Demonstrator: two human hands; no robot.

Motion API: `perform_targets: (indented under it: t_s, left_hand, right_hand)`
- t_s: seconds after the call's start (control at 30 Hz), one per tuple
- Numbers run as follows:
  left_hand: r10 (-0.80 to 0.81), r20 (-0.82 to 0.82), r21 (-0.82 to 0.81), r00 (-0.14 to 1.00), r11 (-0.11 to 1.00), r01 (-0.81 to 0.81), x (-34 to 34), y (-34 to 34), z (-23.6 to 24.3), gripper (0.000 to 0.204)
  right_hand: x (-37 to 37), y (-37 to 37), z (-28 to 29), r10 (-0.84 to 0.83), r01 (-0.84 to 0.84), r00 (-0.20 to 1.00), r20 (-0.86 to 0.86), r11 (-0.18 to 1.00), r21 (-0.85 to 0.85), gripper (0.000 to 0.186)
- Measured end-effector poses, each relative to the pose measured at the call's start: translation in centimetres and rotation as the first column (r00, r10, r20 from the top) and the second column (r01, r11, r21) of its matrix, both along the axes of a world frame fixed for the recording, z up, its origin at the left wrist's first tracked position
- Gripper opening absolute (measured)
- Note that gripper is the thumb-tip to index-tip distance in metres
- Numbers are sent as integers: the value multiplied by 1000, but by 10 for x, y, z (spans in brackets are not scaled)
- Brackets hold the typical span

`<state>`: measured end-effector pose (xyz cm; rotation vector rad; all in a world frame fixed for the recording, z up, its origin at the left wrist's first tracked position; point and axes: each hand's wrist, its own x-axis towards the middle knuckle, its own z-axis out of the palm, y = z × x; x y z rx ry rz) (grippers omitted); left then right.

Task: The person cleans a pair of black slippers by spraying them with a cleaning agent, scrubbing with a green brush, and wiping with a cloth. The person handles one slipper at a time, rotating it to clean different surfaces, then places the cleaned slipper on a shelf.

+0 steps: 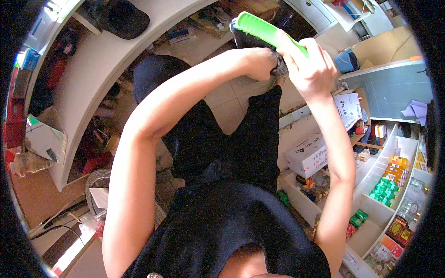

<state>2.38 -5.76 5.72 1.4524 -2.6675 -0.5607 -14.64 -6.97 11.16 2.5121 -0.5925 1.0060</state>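
My right hand (pixel 311 67) is closed around the handle of a bright green brush (pixel 257 27), raised at the far side above my knees. Short bristles line the brush's lower edge. Just under its head is a dark shoe (pixel 249 41) with a pale rim at its tip. My left hand (pixel 260 64) reaches across with curled fingers and grips the shoe near its back end. Part of the shoe is hidden by this hand and the brush. Whether the bristles touch the shoe, I cannot tell.
A curved white counter (pixel 88 106) bends round on my left. To the right stand a white box (pixel 306 155) and a divided white drawer (pixel 366 206) with green bottles (pixel 384 191) and orange bottles (pixel 397 167). A blue-grey panel (pixel 394 95) lies behind them.
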Motion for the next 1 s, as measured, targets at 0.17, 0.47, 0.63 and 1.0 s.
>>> perform_targets:
  t_s: [0.17,0.47,0.63,1.0]
  left_hand:
    - [-23,-106,40,994,999,27,12,-3,-4,24]
    - [69,-112,31,991,997,-66,-1,-1,-1,17]
    - [-32,67,1,997,999,32,-11,-5,-26,19]
    - [44,185,-171,982,985,-12,-12,15,-6,5]
  right_hand:
    - [-35,-5,-27,-23,22,998,-51,1000,-6,28]
    - [-24,-2,-22,-154,160,987,-52,976,145,20]
    - [23,-17,21,-183,209,974,-135,956,208,15]
    - [10,-39,-45,-229,-248,864,448,582,775,61]
